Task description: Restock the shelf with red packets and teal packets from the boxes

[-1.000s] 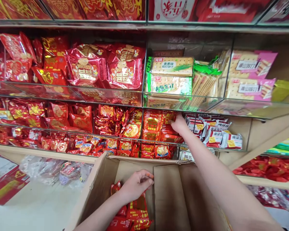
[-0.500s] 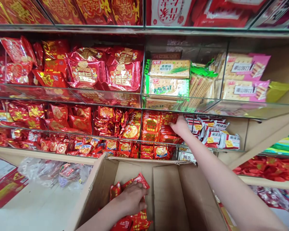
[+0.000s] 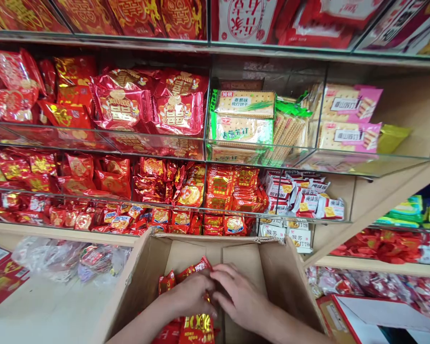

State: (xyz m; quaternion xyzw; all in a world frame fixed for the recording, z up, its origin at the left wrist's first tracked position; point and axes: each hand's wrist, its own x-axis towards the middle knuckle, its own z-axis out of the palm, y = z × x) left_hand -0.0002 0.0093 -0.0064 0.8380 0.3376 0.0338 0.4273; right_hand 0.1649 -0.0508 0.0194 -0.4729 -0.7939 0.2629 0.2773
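Both my hands are down inside an open cardboard box (image 3: 294, 282) in front of the shelves. My left hand (image 3: 189, 294) is closed around a bunch of small red and gold snack packets (image 3: 197, 267) in the box. My right hand (image 3: 238, 294) lies beside it with fingers curled onto the same packets. More red packets (image 3: 197, 329) lie lower in the box. Straight above, a glass shelf compartment holds stacked red packets (image 3: 232, 191) of the same kind.
Glass-fronted shelves carry red foil sweets (image 3: 122, 102), green cracker packs (image 3: 243, 119), pink cracker packs (image 3: 347, 119) and white-red packets (image 3: 301, 198). A clear plastic bag (image 3: 68, 258) lies on the counter at left. A red-edged box (image 3: 376, 315) sits at lower right.
My right hand has left the shelf compartment and come down into the box beside my left hand. My left hand has gathered up red packets.
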